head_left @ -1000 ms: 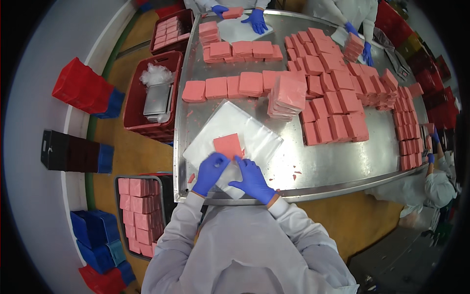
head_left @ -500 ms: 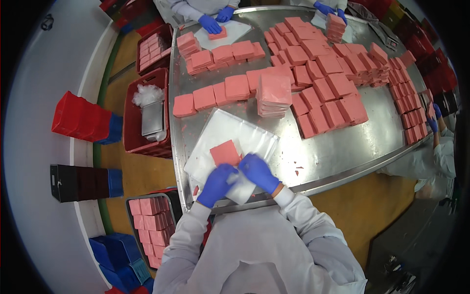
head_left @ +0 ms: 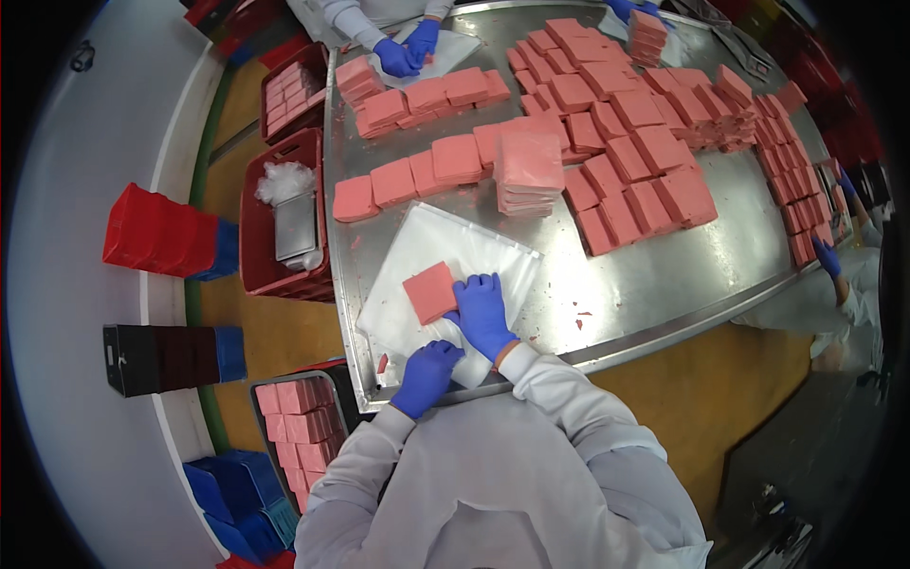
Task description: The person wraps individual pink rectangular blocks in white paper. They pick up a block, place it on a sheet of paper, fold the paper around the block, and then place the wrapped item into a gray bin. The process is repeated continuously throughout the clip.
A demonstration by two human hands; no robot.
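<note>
A small square pink slab (head_left: 430, 292), perhaps of pressed meat, lies on a pile of white plastic sheets (head_left: 419, 239) at the table's near left corner. My right hand (head_left: 483, 317), in a blue glove, rests just right of the slab. Its fingers are stretched over the sheets and its thumb is at the slab's side. Nearer to me, my blue-gloved left hand (head_left: 427, 379) has its fingers closed at the near edge of a plastic sheet. Beyond the pile stands a tall stack of pink slabs (head_left: 529, 169) with sheets between layers.
Rows of pink slabs (head_left: 626, 142) fill much of the metal table (head_left: 654, 284). Co-workers' gloved hands (head_left: 403, 52) work at the far side and right end. Left of the table stand a red crate (head_left: 256, 237) with plastic bags and a crate of packed slabs (head_left: 299, 427).
My right hand has moved forward and opened out beside the slab. My left hand has drawn slightly back. A co-worker's hands at the far side have come together over their slab.
</note>
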